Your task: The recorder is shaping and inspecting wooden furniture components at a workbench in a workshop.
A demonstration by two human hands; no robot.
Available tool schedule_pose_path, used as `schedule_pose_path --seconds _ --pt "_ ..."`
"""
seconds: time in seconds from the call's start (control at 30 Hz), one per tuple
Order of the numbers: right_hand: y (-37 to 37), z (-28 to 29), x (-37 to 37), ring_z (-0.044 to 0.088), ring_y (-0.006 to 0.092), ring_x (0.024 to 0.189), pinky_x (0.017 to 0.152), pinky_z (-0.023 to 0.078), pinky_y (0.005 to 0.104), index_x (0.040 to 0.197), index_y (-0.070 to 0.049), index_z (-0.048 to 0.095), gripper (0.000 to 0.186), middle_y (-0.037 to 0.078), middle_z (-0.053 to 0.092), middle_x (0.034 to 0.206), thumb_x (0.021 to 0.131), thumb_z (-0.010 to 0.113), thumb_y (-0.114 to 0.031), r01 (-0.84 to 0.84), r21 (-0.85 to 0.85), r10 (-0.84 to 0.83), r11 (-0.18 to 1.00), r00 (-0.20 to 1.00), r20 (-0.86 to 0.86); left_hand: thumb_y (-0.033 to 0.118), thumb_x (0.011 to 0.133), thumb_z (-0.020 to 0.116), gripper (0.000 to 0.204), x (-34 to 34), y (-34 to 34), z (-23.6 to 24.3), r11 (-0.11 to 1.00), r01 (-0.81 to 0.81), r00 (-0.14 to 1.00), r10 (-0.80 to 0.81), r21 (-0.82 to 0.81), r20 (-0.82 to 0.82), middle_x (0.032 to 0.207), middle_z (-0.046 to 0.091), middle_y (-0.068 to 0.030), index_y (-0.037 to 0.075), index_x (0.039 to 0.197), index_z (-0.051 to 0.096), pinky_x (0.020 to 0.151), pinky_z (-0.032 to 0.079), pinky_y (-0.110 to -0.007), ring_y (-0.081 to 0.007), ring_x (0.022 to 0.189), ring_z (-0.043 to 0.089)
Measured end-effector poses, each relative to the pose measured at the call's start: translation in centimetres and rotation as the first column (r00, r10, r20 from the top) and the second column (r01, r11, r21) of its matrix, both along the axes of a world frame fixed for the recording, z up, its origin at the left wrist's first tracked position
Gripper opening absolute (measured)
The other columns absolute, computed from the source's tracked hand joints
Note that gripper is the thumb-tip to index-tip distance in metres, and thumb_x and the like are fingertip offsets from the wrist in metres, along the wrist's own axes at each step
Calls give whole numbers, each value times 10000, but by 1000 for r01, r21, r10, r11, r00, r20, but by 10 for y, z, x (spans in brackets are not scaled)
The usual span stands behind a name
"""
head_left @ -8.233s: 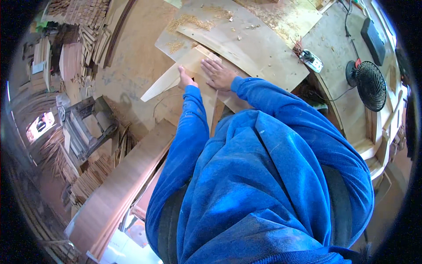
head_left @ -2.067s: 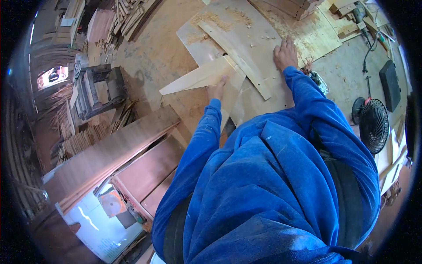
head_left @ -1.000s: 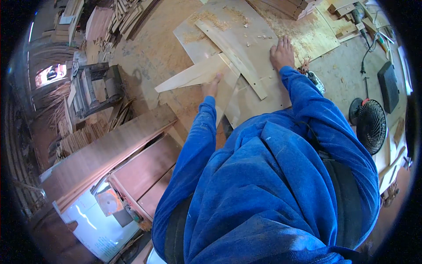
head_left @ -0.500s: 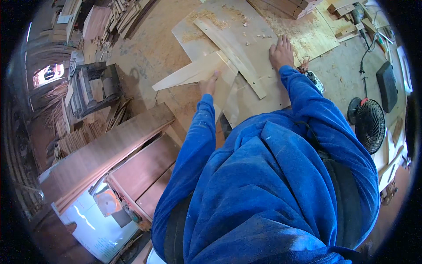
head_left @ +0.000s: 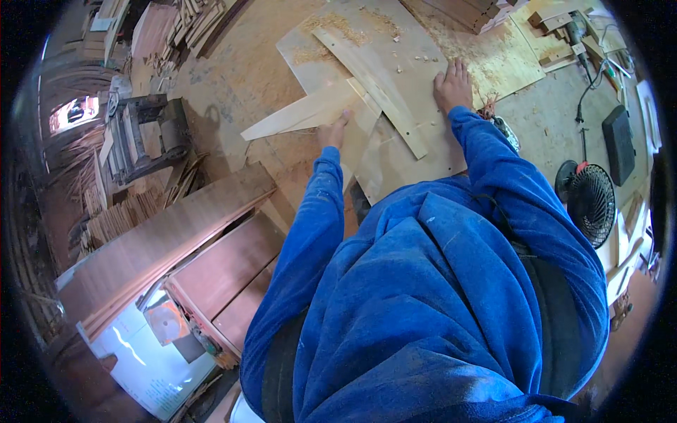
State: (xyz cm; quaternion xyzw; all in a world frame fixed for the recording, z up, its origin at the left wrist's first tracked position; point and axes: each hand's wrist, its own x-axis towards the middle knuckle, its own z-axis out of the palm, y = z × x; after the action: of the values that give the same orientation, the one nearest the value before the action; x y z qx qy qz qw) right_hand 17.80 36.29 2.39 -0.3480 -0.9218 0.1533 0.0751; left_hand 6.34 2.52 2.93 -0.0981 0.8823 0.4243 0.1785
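My left hand [head_left: 331, 134] is closed on the near edge of a pale, tapered wooden board [head_left: 293, 116], thumb on top and the other fingers hidden beneath. The board's pointed end reaches out to the left. Its wider end lies by a long, narrow wooden strip [head_left: 370, 92] with small dark holes near its ends. Both pieces are over a large, smooth plywood sheet [head_left: 416, 92]. At the sheet's right side, my right hand [head_left: 453, 88] rests flat and holds nothing, fingers stretched forward.
Wood shavings [head_left: 335, 28] are scattered at the far side. To the right are a corded power tool [head_left: 578, 32], a black case [head_left: 619, 144] and a small black fan [head_left: 591, 204]. Stacked boards [head_left: 169, 233] and a dark machine [head_left: 144, 134] stand at the left.
My left hand and the tapered board have shifted slightly left. My right hand stays flat in nearly the same place.
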Motion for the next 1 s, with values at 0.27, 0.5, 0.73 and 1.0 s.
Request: schedule_pose_path --seconds 0.27,0.5,0.73,1.0 --pt "0 3 -2 286 400 1481 1219 229 485 1469 72 388 640 258 315 1587 979 395 -340 -9 -1 9 1000 1000 9 471 764 820 676 -16 -15 -42 999 -3 1000 4 -44 20 1161 705 -223 -85 1132 706 933 501 -385 -303 1047 674" --pt "2 -3 2 289 396 1480 1215 232 491 1459 70 403 632 258 330 1579 978 398 -341 11 -9 -11 1000 1000 -12 540 745 818 780 -12 3 -4 998 2 999 -4 68 35 1226 677 -260 -101 1168 682 1014 466 -407 -355 1161 649" --pt "-1 2 -1 282 391 1484 1228 205 472 1471 53 395 629 251 340 1575 976 394 -335 14 -24 -14 1000 1000 -1 508 737 842 783 -18 0 -3 999 -26 997 23 34 80 1260 662 -256 -105 1192 667 1029 457 -396 -347 1195 630" --pt "0 0 -1 292 388 1478 1226 219 463 1473 38 399 621 251 361 1561 972 405 -329 21 0 -21 1000 1000 -19 382 762 866 745 -23 3 -3 998 -50 997 48 44 57 1281 651 -222 -121 1254 622 1019 469 -373 -299 1163 629"
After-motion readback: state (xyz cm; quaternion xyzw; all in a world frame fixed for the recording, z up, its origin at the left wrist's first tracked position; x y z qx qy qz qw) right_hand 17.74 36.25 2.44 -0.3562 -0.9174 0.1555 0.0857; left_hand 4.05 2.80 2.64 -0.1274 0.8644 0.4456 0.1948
